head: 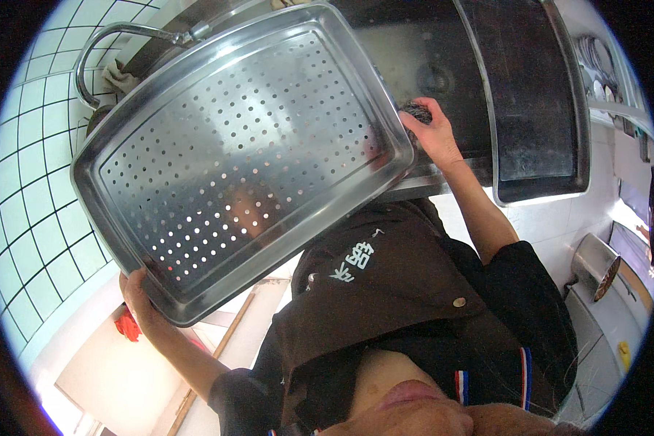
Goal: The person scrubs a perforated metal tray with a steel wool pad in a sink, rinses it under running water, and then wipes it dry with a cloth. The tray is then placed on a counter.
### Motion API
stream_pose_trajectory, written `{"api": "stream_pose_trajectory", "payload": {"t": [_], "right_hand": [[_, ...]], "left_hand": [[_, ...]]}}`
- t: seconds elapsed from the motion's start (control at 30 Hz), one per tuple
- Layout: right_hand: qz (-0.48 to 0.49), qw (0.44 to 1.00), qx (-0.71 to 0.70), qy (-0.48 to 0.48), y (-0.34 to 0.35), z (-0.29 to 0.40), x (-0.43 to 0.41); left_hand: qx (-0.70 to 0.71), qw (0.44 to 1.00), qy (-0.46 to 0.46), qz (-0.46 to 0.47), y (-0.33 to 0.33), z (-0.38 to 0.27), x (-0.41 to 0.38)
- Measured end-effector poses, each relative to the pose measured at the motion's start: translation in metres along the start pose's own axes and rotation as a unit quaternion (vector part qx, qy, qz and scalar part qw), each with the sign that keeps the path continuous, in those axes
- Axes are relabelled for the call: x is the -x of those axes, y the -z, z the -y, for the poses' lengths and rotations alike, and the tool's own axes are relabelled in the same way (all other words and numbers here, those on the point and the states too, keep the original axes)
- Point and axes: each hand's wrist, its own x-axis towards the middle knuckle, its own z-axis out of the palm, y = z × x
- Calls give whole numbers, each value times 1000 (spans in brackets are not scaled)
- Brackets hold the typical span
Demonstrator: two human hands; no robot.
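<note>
A rectangular perforated stainless steel pan (272, 125) is tilted up in front of me, its inside facing the camera. My left hand (136, 294) grips it by the lower left corner, thumb over the rim and the other fingers largely hidden behind. At the opposite end, my right hand (433, 131) pinches a dark metal scouring pad (417, 112) against or close beside the pan's right rim. Beyond that hand lies a metal sink basin (409, 60) with a round drain (435, 79), partly covered by the pan.
A curved metal faucet (84, 60) rises behind the pan by a tiled wall (32, 163), near a crumpled cloth (119, 79). Right of the basin, a metal divider (482, 82) borders another dark basin (539, 109). A steel pot (595, 264) stands farther right.
</note>
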Motion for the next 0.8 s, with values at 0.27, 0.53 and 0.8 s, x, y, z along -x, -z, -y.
{"api": "stream_pose_trajectory", "payload": {"t": [0.27,0.53,0.8], "right_hand": [[-23,990,113,87,-16,15,-37],[-99,963,180,172,-35,22,-114],[-64,996,64,21,-14,1,-76]], "left_hand": [[-25,998,-38,37,-6,10,-5],[-21,997,-8,69,8,27,-24],[0,1000,-2,24,8,48,-17]]}}
